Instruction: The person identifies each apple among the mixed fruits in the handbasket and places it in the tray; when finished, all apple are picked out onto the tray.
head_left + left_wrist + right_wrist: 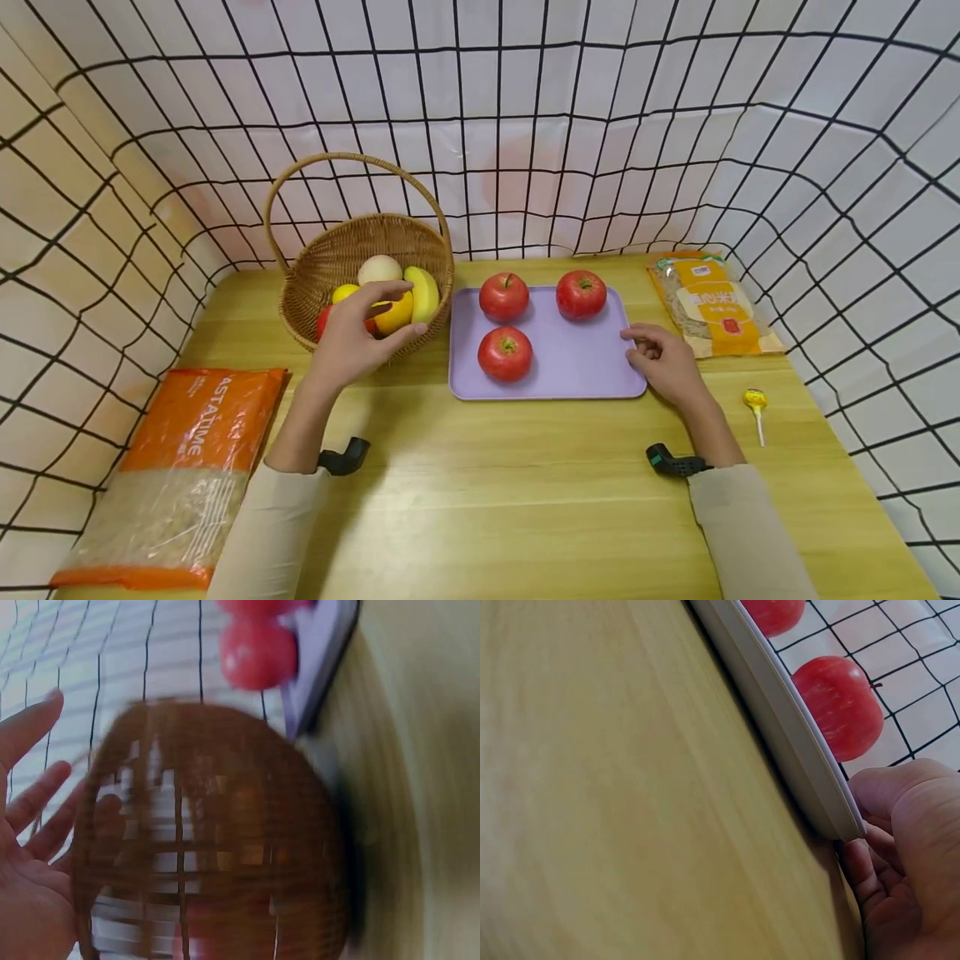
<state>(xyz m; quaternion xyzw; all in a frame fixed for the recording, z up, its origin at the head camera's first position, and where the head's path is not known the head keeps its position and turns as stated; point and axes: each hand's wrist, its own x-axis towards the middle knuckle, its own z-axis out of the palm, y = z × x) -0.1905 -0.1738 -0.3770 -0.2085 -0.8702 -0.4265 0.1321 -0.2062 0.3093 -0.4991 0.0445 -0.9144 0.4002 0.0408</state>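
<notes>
My left hand (351,340) hovers over the near side of a wicker basket (330,250), thumb and fingers spread and holding nothing. Inside the basket lie a banana (423,292), an orange (397,315), a pale round item (379,269) and partly hidden yellow and red items. In the left wrist view the basket (315,840) is blurred beside the spread fingers. On a lilac tray (581,358) sit three red apples (506,354). At its right edge, my right hand (667,365) pinches the rim, thumb above and fingers curled beside and below, as the right wrist view shows.
An orange-and-clear bag (191,467) lies at the left. Behind the right hand is a yellow grain packet (716,304), with a lollipop (756,402) nearer on the table (510,500). Black wire grid over white sheeting encloses the back and sides.
</notes>
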